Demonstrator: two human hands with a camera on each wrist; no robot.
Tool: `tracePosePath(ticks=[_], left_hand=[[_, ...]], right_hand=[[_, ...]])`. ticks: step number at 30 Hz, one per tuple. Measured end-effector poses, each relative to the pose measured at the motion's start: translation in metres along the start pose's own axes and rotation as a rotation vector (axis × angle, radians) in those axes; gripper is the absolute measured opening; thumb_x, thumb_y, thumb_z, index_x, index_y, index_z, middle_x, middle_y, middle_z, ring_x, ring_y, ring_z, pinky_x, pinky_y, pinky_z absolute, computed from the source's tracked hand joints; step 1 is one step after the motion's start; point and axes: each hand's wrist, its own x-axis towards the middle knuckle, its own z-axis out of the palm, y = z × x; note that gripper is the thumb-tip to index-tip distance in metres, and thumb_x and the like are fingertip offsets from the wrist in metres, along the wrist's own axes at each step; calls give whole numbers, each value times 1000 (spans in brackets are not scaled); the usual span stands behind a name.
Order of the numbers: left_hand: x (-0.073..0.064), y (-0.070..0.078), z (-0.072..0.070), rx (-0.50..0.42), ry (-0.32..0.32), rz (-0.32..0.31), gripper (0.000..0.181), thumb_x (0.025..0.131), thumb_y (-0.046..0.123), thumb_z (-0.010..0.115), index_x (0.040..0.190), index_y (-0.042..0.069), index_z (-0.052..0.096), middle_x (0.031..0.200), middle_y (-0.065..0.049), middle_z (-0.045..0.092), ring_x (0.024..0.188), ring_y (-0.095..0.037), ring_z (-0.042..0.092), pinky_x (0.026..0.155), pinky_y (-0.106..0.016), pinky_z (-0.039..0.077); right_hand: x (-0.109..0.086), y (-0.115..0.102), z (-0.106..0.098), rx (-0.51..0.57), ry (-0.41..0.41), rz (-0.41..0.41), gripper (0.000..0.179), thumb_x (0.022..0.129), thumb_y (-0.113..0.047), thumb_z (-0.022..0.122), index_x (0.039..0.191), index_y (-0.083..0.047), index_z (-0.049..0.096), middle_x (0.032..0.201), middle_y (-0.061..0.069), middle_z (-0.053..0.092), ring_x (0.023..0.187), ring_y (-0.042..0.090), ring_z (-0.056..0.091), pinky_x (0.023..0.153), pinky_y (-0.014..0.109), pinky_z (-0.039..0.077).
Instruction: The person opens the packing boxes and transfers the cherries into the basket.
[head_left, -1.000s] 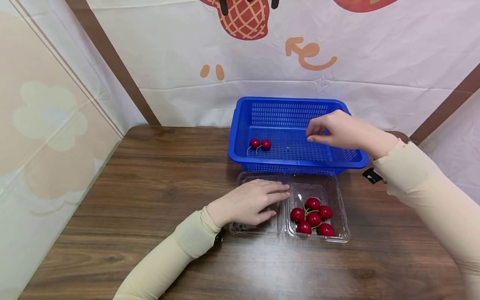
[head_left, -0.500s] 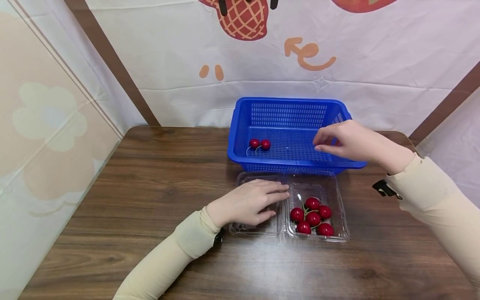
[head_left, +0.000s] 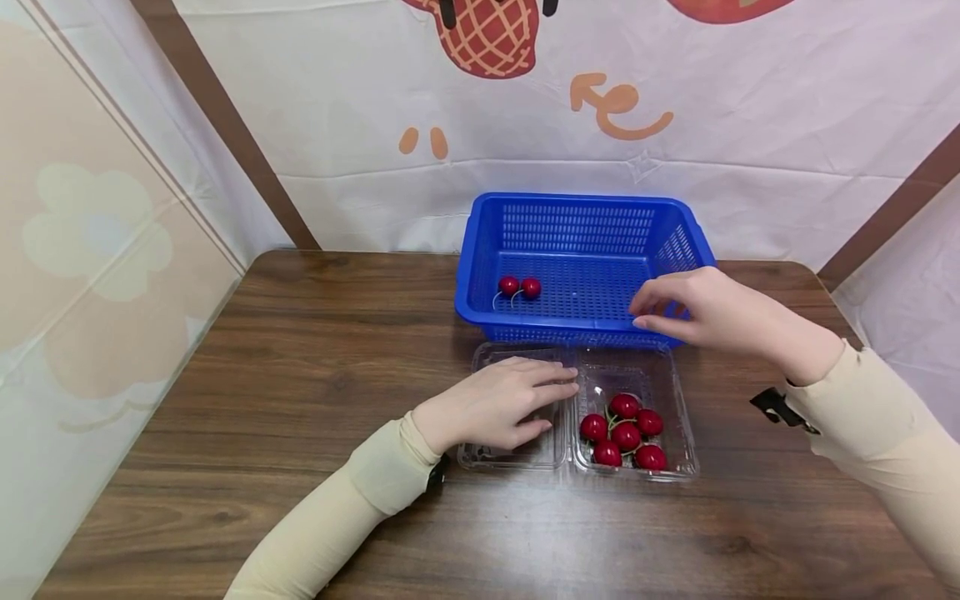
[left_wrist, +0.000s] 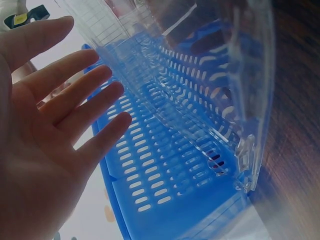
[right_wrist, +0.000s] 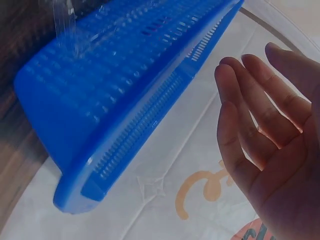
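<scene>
My right hand (head_left: 712,317) hovers over the front right corner of the blue plastic basket (head_left: 474,312), its fingers loosely bent. In the right wrist view nothing lies between the fingers of that hand (right_wrist: 272,127). A hinged clear plastic clamshell box (head_left: 611,379) lies unfolded in front of the basket. Several red cherries (head_left: 626,436) with green stems sit in its right half. Over its left half my left hand (head_left: 498,404) is spread, palm down; whether it touches the plastic I cannot tell. Two more cherries (head_left: 530,288) lie at the left inside the basket.
A brown wood-grain table (head_left: 315,375) bears everything. Behind the basket hangs a pale printed cloth (head_left: 352,200), and another patterned panel (head_left: 105,333) stands along the left side. Each wrist wears a dark strap, the right one (head_left: 782,410) more exposed.
My right hand has drawn back from above the basket's inside, toward me and slightly rightward. The left hand, the cherries and the box have stayed in place.
</scene>
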Motion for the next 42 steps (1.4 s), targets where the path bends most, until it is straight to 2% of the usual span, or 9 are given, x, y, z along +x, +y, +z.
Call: tracePosePath(ticks=[11, 22, 33, 42], left_hand=[[0, 0, -1, 4, -10, -5, 52, 91, 34, 56, 138, 13, 50, 144, -3, 48, 133, -19, 44, 113, -33, 32], [1, 0, 0, 1, -6, -1, 52, 91, 33, 57, 138, 13, 50, 144, -3, 47, 133, -18, 44, 113, -34, 33], [0, 0, 0, -6, -16, -13, 53, 90, 33, 58, 138, 13, 50, 145, -2, 47, 133, -18, 43, 113, -33, 32], [1, 0, 1, -23, -8, -8, 52, 90, 31, 59, 138, 12, 50, 144, -4, 47, 133, -20, 44, 112, -36, 34]], right_hand=[[-9, -8, 14, 28, 20, -32, 13, 81, -10, 73, 91, -17, 70, 87, -13, 68, 73, -2, 60, 61, 24, 54], [-23, -11, 30, 53, 12, 4, 13, 82, -13, 73, 92, -20, 68, 87, -15, 66, 76, -3, 59, 65, 23, 53], [-32, -12, 53, 135, -12, -9, 13, 83, -10, 71, 90, -20, 67, 83, -15, 64, 71, -6, 55, 59, 21, 51], [-40, -11, 67, 178, -58, 33, 12, 85, -10, 69, 93, -18, 68, 85, -15, 65, 76, -5, 58, 65, 25, 55]])
